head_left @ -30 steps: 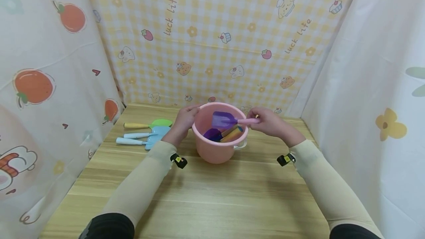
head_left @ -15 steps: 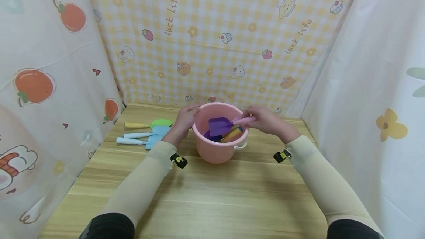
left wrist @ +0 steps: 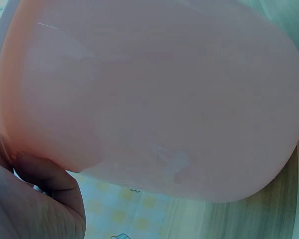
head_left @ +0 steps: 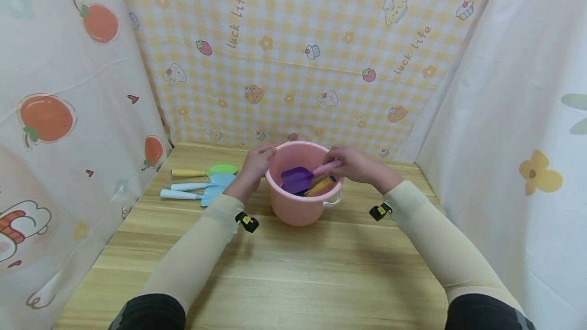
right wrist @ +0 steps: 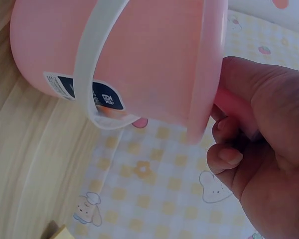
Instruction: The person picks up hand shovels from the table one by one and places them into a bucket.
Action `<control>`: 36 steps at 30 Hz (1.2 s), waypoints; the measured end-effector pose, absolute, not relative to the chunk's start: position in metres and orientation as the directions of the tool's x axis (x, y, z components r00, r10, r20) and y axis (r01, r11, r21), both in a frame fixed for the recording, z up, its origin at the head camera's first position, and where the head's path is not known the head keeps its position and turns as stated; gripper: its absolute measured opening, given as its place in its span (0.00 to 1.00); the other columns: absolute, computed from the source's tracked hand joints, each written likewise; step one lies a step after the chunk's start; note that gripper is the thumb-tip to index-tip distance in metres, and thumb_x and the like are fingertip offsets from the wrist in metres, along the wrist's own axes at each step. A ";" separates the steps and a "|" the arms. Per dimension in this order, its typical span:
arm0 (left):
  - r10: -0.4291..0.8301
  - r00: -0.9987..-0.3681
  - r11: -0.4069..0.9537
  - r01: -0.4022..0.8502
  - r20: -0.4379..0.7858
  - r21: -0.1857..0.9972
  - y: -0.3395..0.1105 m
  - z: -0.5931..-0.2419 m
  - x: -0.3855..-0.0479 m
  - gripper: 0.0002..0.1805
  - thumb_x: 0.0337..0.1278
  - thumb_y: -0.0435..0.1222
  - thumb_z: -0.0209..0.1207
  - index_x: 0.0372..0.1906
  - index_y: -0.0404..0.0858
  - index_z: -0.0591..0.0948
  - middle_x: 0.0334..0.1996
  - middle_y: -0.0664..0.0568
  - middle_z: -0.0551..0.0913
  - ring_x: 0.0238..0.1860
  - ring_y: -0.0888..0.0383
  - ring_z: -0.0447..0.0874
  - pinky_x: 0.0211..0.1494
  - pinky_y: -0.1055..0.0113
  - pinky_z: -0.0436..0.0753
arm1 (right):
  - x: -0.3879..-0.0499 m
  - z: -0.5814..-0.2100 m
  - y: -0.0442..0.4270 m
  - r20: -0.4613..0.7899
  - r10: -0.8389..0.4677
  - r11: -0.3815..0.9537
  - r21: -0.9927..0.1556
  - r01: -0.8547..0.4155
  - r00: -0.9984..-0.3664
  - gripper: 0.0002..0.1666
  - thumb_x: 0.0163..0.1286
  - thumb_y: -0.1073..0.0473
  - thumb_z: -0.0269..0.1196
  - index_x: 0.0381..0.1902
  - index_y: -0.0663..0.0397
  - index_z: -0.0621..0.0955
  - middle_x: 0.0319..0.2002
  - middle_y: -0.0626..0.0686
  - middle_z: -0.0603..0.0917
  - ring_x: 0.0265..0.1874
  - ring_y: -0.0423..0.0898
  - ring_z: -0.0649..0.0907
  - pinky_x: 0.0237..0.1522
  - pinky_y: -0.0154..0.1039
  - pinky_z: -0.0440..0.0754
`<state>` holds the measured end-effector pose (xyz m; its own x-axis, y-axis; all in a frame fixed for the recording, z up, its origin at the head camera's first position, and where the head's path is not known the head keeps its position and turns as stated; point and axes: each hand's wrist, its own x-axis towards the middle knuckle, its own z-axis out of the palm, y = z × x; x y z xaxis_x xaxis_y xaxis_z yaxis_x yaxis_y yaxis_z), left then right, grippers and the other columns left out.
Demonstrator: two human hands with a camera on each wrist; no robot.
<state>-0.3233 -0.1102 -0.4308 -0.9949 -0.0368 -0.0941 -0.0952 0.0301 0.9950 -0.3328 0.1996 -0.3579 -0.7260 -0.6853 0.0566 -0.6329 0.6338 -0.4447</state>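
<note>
A pink bucket (head_left: 297, 213) stands upright on the wooden table. My left hand (head_left: 254, 169) grips its rim on the left; in the left wrist view the bent fingers of the left hand (left wrist: 50, 199) meet the rim. My right hand (head_left: 357, 164) holds the pink handle of a purple toy shovel (head_left: 297, 179), whose blade is inside the bucket. Below that blade lies another tool with an orange-yellow handle (head_left: 321, 186), partly hidden. In the right wrist view, the right hand (right wrist: 269, 144) curls round the pink handle (right wrist: 239, 112) close to the rim.
Left of the bucket lie a green-bladed shovel with a yellow handle (head_left: 188, 173) and two light blue shovels (head_left: 222, 181). The bucket's white carrying handle (right wrist: 87, 64) hangs down its right side. A patterned cloth (head_left: 293, 65) rises behind the table.
My right hand has moved left and tipped the purple shovel, its blade going lower into the bucket. The left hand and the bucket have stayed in place.
</note>
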 end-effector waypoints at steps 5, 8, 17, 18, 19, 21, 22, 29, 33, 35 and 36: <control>-0.033 -0.995 0.029 -0.099 -0.098 0.995 -0.111 -0.432 -0.325 0.24 0.84 0.49 0.58 0.74 0.44 0.84 0.73 0.48 0.82 0.68 0.47 0.84 0.66 0.53 0.87 | -0.334 -0.357 0.190 0.029 -0.696 0.637 -0.437 -0.635 -0.718 0.07 0.76 0.58 0.76 0.49 0.49 0.92 0.46 0.48 0.86 0.47 0.49 0.85 0.51 0.47 0.86; -0.036 -0.994 0.025 -0.101 -0.100 0.995 -0.112 -0.433 -0.325 0.24 0.84 0.49 0.58 0.74 0.44 0.84 0.73 0.47 0.82 0.68 0.47 0.84 0.66 0.52 0.87 | -0.335 -0.356 0.185 0.027 -0.710 0.630 -0.420 -0.653 -0.704 0.07 0.75 0.59 0.76 0.49 0.50 0.91 0.47 0.49 0.87 0.48 0.49 0.85 0.52 0.48 0.86; -0.030 -0.995 0.021 -0.095 -0.094 0.995 -0.111 -0.432 -0.325 0.24 0.85 0.48 0.58 0.73 0.43 0.84 0.73 0.46 0.81 0.69 0.46 0.84 0.67 0.51 0.87 | -0.342 -0.353 0.168 0.018 -0.748 0.614 -0.361 -0.702 -0.663 0.05 0.77 0.60 0.75 0.45 0.53 0.88 0.45 0.49 0.86 0.48 0.50 0.86 0.54 0.48 0.85; -0.030 -0.995 0.020 -0.094 -0.094 0.995 -0.111 -0.432 -0.326 0.24 0.85 0.48 0.58 0.73 0.43 0.84 0.74 0.46 0.81 0.69 0.45 0.83 0.67 0.51 0.87 | -0.343 -0.353 0.166 0.010 -0.750 0.613 -0.363 -0.701 -0.661 0.05 0.77 0.59 0.74 0.45 0.53 0.88 0.45 0.49 0.86 0.49 0.50 0.86 0.54 0.48 0.85; -0.030 -0.995 0.018 -0.095 -0.094 0.995 -0.111 -0.432 -0.326 0.24 0.85 0.48 0.58 0.73 0.43 0.84 0.74 0.46 0.81 0.70 0.45 0.83 0.68 0.51 0.86 | -0.343 -0.352 0.164 0.003 -0.749 0.615 -0.367 -0.698 -0.662 0.05 0.78 0.59 0.74 0.45 0.53 0.88 0.45 0.49 0.87 0.49 0.50 0.86 0.54 0.48 0.85; -0.031 -0.995 0.019 -0.095 -0.094 0.995 -0.111 -0.432 -0.326 0.24 0.85 0.48 0.58 0.74 0.43 0.84 0.74 0.46 0.81 0.70 0.45 0.83 0.68 0.50 0.86 | -0.344 -0.352 0.162 -0.007 -0.754 0.613 -0.365 -0.700 -0.657 0.04 0.78 0.61 0.73 0.46 0.53 0.88 0.46 0.50 0.87 0.50 0.50 0.86 0.56 0.48 0.85; -0.031 -0.995 0.023 -0.094 -0.094 0.995 -0.110 -0.432 -0.326 0.24 0.85 0.48 0.58 0.74 0.43 0.84 0.74 0.46 0.81 0.70 0.45 0.83 0.68 0.50 0.86 | -0.345 -0.353 0.161 -0.012 -0.757 0.613 -0.361 -0.703 -0.654 0.03 0.78 0.61 0.73 0.46 0.54 0.88 0.47 0.50 0.87 0.50 0.50 0.86 0.56 0.48 0.85; -0.030 -0.997 0.016 -0.078 -0.077 0.997 -0.110 -0.432 -0.325 0.23 0.84 0.48 0.58 0.72 0.44 0.86 0.71 0.45 0.83 0.67 0.45 0.85 0.66 0.50 0.87 | -0.351 -0.354 0.156 -0.065 -0.757 0.630 -0.336 -0.700 -0.650 0.03 0.77 0.66 0.71 0.45 0.53 0.88 0.46 0.50 0.87 0.47 0.49 0.85 0.55 0.48 0.85; -0.028 -0.997 0.002 -0.072 -0.072 0.997 -0.110 -0.432 -0.323 0.22 0.85 0.47 0.58 0.71 0.44 0.86 0.70 0.44 0.84 0.67 0.44 0.85 0.65 0.49 0.88 | -0.351 -0.353 0.150 -0.100 -0.750 0.645 -0.328 -0.690 -0.654 0.04 0.76 0.66 0.71 0.44 0.52 0.89 0.46 0.50 0.87 0.46 0.48 0.85 0.54 0.47 0.85; -0.030 -0.997 0.002 -0.073 -0.073 0.997 -0.111 -0.433 -0.323 0.22 0.85 0.47 0.58 0.71 0.44 0.86 0.70 0.44 0.84 0.67 0.44 0.85 0.65 0.49 0.88 | -0.352 -0.354 0.149 -0.111 -0.745 0.653 -0.329 -0.683 -0.658 0.03 0.77 0.64 0.71 0.44 0.52 0.89 0.46 0.49 0.87 0.45 0.48 0.85 0.54 0.46 0.85; -0.032 -0.997 0.002 -0.074 -0.074 0.997 -0.111 -0.433 -0.323 0.22 0.85 0.47 0.58 0.71 0.44 0.86 0.70 0.44 0.84 0.67 0.44 0.85 0.66 0.49 0.88 | -0.353 -0.354 0.148 -0.115 -0.744 0.654 -0.327 -0.683 -0.658 0.02 0.78 0.64 0.71 0.45 0.51 0.89 0.46 0.49 0.88 0.45 0.48 0.85 0.53 0.46 0.85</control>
<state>-0.3233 -0.1106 -0.4327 -0.9967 -0.0319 -0.0744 -0.0744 0.0016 0.9972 -0.3528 0.1479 -0.3541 -0.6577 -0.7445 -0.1148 -0.6828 0.6535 -0.3267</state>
